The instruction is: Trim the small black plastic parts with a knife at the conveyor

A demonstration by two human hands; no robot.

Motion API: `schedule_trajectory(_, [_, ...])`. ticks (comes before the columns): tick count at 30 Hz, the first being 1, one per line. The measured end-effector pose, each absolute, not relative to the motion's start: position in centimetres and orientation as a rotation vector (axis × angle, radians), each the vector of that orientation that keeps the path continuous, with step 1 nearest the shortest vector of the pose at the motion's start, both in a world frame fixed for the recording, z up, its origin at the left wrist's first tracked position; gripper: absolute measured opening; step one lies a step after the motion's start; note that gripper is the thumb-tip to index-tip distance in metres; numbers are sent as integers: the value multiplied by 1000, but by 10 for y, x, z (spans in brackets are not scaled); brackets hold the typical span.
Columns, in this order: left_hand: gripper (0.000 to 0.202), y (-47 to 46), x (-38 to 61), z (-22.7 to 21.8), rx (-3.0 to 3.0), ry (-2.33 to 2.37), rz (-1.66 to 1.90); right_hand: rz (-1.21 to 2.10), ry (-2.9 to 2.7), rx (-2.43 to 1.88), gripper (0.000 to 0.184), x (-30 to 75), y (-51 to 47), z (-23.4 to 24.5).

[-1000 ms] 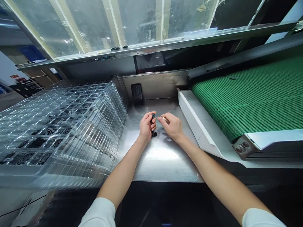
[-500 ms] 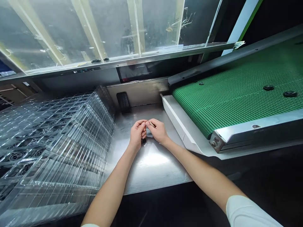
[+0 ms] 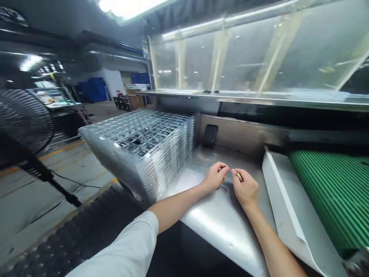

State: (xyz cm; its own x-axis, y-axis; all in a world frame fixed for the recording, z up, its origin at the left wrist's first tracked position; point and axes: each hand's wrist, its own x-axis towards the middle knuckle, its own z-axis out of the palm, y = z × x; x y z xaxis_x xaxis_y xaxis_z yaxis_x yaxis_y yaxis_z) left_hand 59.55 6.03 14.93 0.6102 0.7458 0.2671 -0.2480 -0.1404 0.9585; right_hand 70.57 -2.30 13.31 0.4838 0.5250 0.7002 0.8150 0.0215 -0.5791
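Observation:
Both my hands are held together over a steel table (image 3: 219, 223). My left hand (image 3: 213, 179) is closed in a pinch, and what its fingertips hold is hidden. My right hand (image 3: 245, 189) is also closed, gripping a small brass-coloured piece (image 3: 239, 176) between thumb and forefinger. The fingertips of the two hands nearly touch. To the left of my left hand stands a tall stack of clear plastic trays (image 3: 144, 148) with small black round parts in the top one.
A green conveyor belt (image 3: 331, 192) runs on the right behind a white sloped guard (image 3: 284, 207). A black block (image 3: 210, 135) leans on the back wall. Clear panels (image 3: 245, 61) rise above. A floor fan (image 3: 24, 119) stands at the left.
The view has swung left and up, so the fan and the floor now show. My hands stay together over the table. The black part seen in my left fingers a second ago no longer shows.

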Motion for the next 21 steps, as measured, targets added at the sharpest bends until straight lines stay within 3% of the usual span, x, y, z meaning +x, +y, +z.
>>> schedule_trajectory(6, [19,22,559,195,1810,348,1023,-362,-1233,-1733,51,710,-26,128])
schedule_trajectory(10, [27,-1,500,246,2285,-12,977,-336,-1259,-1719,41,714,-29,130])
schedule_trajectory(14, [28,7,434,305,2641,-186,1144,-329,-1159,-1757,44,711,-30,136])
schedule_trajectory(17, [28,38,388,352,2828,-49,1300,-286,-1149,-1822,45,707,-30,137])
schedule_trajectory(21, [27,119,340,408,3023,505,1164,-217,-1168,-1915,44,705,-28,134])
